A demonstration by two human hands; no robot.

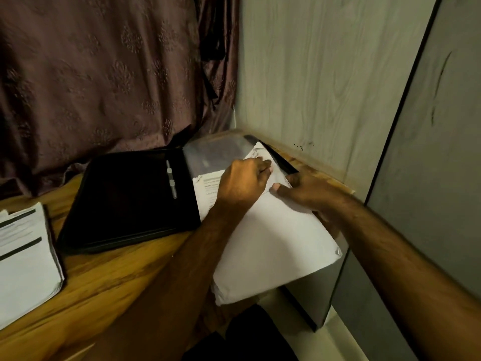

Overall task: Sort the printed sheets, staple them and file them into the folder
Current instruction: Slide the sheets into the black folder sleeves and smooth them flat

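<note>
On your wooden desk, from the left: one stack of printed sheets, one open black folder, then one white bundle. Your left hand pinches its top corner; your right hand grips its edge.
</note>
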